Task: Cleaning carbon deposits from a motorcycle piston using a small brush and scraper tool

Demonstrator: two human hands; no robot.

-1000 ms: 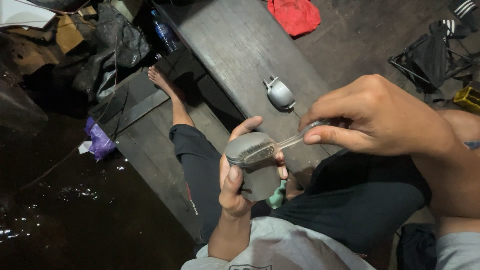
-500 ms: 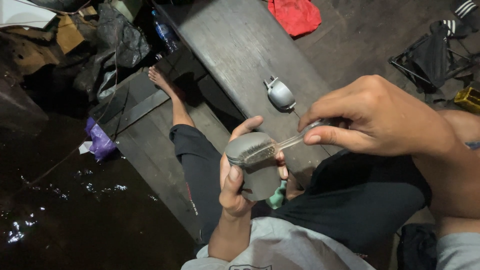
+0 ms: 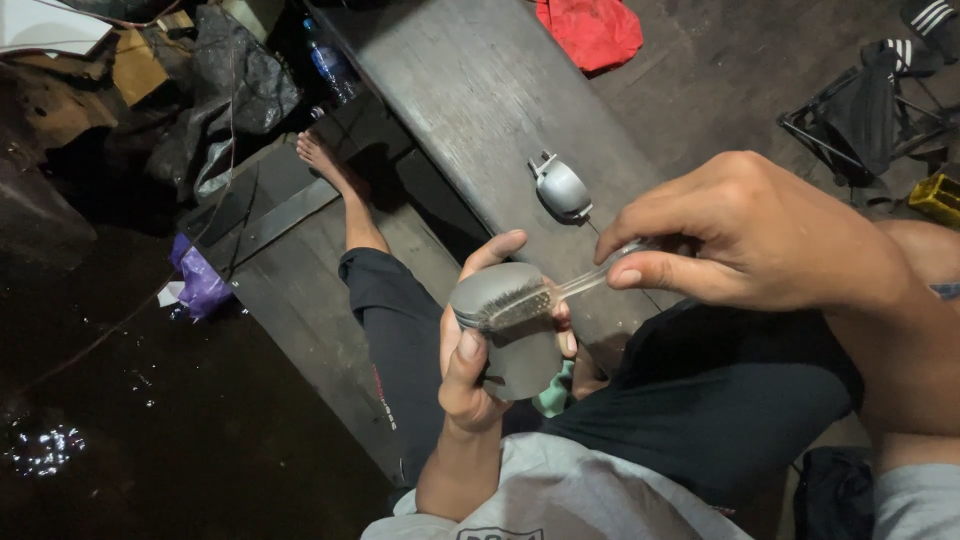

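My left hand (image 3: pixel 478 352) grips a grey metal cylinder (image 3: pixel 508 330) that looks like an engine piston, held upright over my lap. My right hand (image 3: pixel 745 235) pinches the clear handle of a small brush (image 3: pixel 545 295). Its bristles rest against the top rim of the cylinder. A bit of green cloth (image 3: pixel 552 392) shows just under the cylinder, by my left palm.
A small grey metal part (image 3: pixel 562 187) lies on the dark wooden bench (image 3: pixel 470 90) ahead. A red cloth (image 3: pixel 590 28) is at its far end. Dark water lies at the left, with a purple bag (image 3: pixel 198 282) at its edge. A folding stool (image 3: pixel 868 110) stands at right.
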